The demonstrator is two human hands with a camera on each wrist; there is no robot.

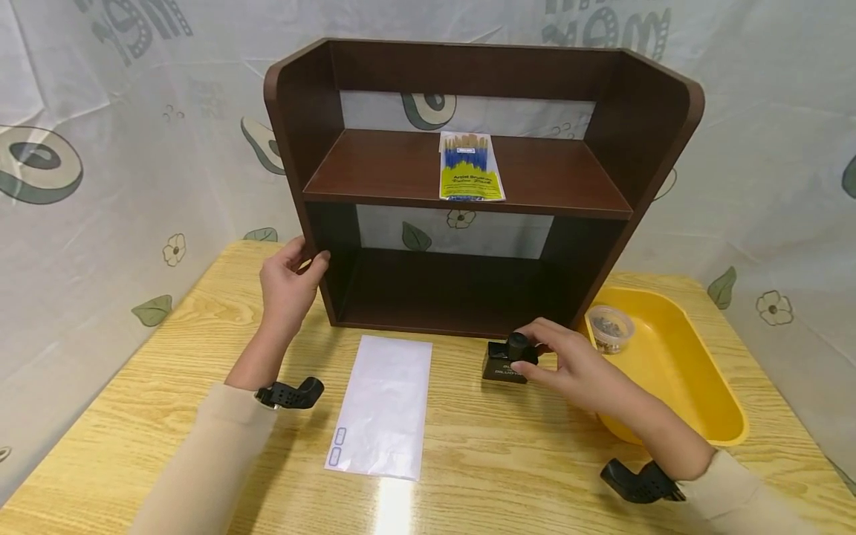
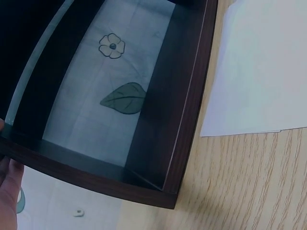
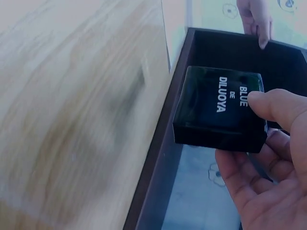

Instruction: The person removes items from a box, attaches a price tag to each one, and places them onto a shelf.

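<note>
My right hand [image 1: 568, 364] pinches a black perfume bottle [image 1: 503, 365] between thumb and fingers, near its round cap. White lettering reading "BLUE DE DILUOYA" shows on the bottle [image 3: 218, 103] in the right wrist view. The bottle is in front of the lower right part of a dark brown two-tier shelf [image 1: 388, 163]; whether it touches the table cannot be told. On the shelf's left side panel, my left hand [image 1: 287, 282] holds the edge, thumb at the front and fingers partly hidden behind. A pack of artist brushes [image 1: 471, 167] lies on the upper tier.
A white sheet [image 1: 384, 401] lies on the wood-grain table [image 1: 495, 461] before the shelf. At the right, a yellow tray [image 1: 729, 394] holds a small clear tub [image 1: 610, 327] with little items inside. Patterned cloth [image 1: 134, 208] hangs behind the table.
</note>
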